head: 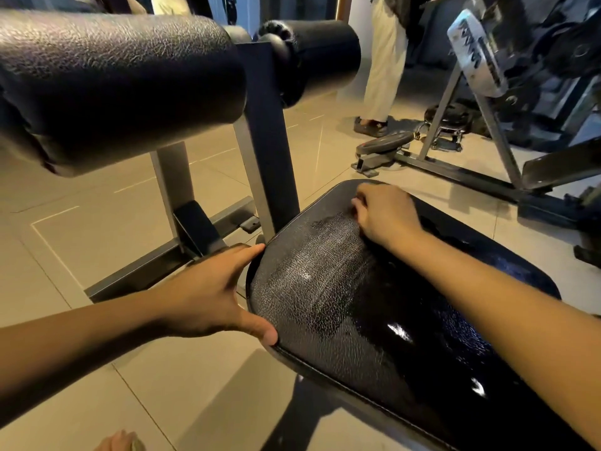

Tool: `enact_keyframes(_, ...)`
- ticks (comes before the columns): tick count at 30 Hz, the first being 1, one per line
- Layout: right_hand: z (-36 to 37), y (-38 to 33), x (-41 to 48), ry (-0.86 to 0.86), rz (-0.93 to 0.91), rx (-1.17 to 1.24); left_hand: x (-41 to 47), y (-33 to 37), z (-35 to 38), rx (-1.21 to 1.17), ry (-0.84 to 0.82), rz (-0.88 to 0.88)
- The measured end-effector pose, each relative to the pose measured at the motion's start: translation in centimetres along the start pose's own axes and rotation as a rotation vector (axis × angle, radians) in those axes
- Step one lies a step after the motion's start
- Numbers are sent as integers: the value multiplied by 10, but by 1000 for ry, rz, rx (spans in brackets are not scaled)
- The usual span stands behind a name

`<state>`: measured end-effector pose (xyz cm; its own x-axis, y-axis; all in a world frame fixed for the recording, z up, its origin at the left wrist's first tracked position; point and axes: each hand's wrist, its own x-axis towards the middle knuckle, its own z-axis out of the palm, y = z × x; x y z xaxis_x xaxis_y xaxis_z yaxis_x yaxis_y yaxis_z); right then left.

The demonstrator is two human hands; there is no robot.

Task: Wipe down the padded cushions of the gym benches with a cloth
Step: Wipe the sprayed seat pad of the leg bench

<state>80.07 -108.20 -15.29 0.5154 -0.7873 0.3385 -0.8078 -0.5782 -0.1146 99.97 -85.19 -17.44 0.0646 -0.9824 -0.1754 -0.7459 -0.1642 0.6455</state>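
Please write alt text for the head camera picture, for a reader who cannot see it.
A person's right hand, fingers curled, rests on a black bench cushion; the left hand touches its end edge. Padded rollers rise behind.

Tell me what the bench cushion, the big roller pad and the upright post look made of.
Bench cushion: black vinyl or faux leather over padding, judging by the pebbled grain, fine cracks, stitched edge and wet-looking gloss. Roller pad: likely the same grained black vinyl, duller. Upright post: square metal tube, seemingly painted grey, with flat faces and sharp corners.
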Motion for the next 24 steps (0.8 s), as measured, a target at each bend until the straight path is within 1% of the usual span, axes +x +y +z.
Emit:
enact_keyframes(2,-10,-41,-29,-82,-162,99,0,-1,-1,5,-2,11)
enact_keyframes(4,-21,-76,-67,-164,-375,215,0,-2,0,6,-6,21)
enact_keyframes(6,-28,-89,-100,-193,-591,290,0,-2,0,13,-8,16)
enact_keyframes(7,-29,-87,-102,-186,-634,265,0,-2,0,20,-10,10)
enact_keyframes(8,-30,-80,-94,-183,-600,210,0,-2,0,22,-10,8)
enact_keyframes(11,-21,-37,-48,-113,-324,18,-1,-2,-1,13,-3,8)
enact_keyframes(13,-21,-17,-38,-41,-197,-15,-2,0,-1,13,-4,11)
enact_keyframes(14,-21,-23,-44,-36,-200,5,-2,-1,-1,21,-4,20)
enact_keyframes(15,-23,-36,-56,-67,-242,59,-2,-1,-1,26,-2,28)
enact_keyframes(17,-25,-71,-92,-155,-432,233,-2,-1,0,30,-5,25)
enact_keyframes(18,-28,-83,-111,-197,-538,273,-2,-2,1,33,-8,19)
enact_keyframes(19,-29,-89,-120,-219,-605,257,-1,-2,1,36,-8,14)
enact_keyframes(20,-29,-85,-115,-202,-616,226,0,-3,0,35,-7,13)
enact_keyframes(21,-27,-76,-103,-164,-563,179,0,-3,0,33,-8,16)
enact_keyframes(24,-25,-31,-56,-87,-289,9,1,-4,-2,33,5,41)
